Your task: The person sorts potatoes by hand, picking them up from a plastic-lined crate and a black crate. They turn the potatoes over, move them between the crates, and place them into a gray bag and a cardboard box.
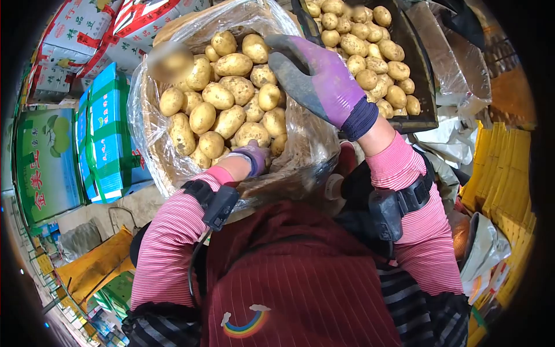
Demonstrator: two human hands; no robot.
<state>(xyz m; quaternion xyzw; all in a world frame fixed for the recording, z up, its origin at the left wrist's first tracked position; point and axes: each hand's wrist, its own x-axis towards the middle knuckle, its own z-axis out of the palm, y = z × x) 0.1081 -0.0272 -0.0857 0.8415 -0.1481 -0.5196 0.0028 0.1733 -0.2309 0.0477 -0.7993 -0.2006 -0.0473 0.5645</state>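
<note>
Potatoes (233, 91) fill a box lined with clear plastic film (312, 136). My right hand (318, 75), in a purple and grey glove, is raised over the box's right edge, thumb and fingers apart, with nothing between them. My left hand (254, 155), in a purple glove, reaches down at the box's near edge beside the lowest potatoes; its fingers are hidden, so what it touches does not show. To the right of the box, a dark crate (426, 87) holds more potatoes (370, 49).
White and red cartons (75, 34) stand at the upper left, with a blue box (107, 136) and a green box (49, 162) below them. Folded yellow crates or boards (503, 173) line the right side. Plastic sheeting (457, 63) lies beyond the dark crate.
</note>
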